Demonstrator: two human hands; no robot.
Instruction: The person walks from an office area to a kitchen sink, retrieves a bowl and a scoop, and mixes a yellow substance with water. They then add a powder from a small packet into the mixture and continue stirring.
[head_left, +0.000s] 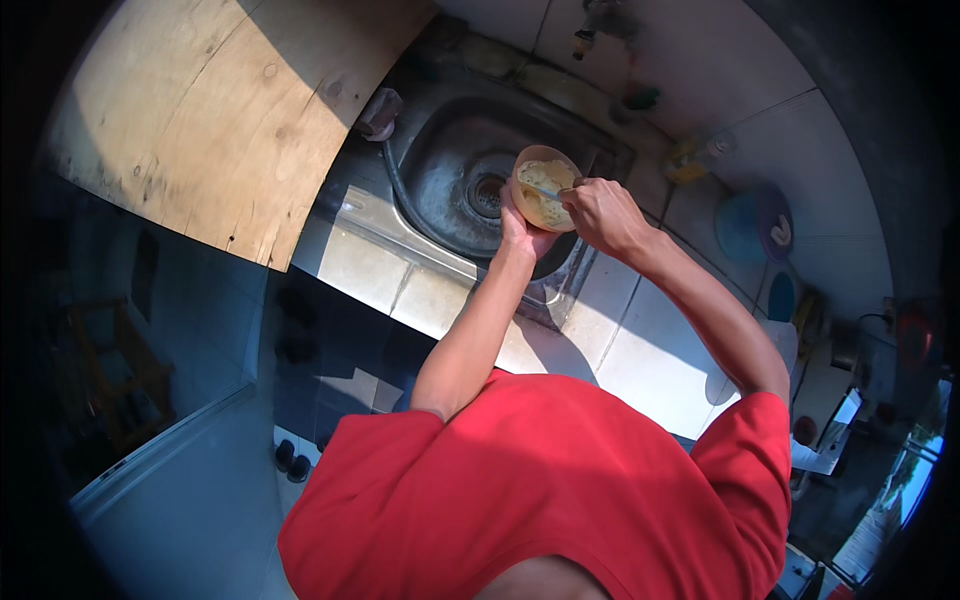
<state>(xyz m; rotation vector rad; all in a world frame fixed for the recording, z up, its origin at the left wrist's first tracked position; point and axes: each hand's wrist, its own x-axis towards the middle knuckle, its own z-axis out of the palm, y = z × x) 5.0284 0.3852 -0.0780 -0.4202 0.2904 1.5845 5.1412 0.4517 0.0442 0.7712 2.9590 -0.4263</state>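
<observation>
My left hand (523, 229) grips a pale orange bowl (519, 196) from its left side and underneath, over the right part of a metal sink (442, 187). Inside the bowl lies a thick cream-coloured mixture (551, 176). My right hand (604, 214) holds a light-coloured utensil (546, 193), whose far end dips into that mixture. Whether it is a spoon or another tool cannot be told, since my fingers cover its near end. The bowl tilts somewhat toward me.
A plywood board (225, 112) covers the counter at left. A dark hose (397, 184) curves into the sink. Above the sink a tap (585, 41) juts from the tiled wall. A yellow-labelled bottle (690, 161) and a blue-purple container (754, 221) stand right of it on the tiled counter (660, 330).
</observation>
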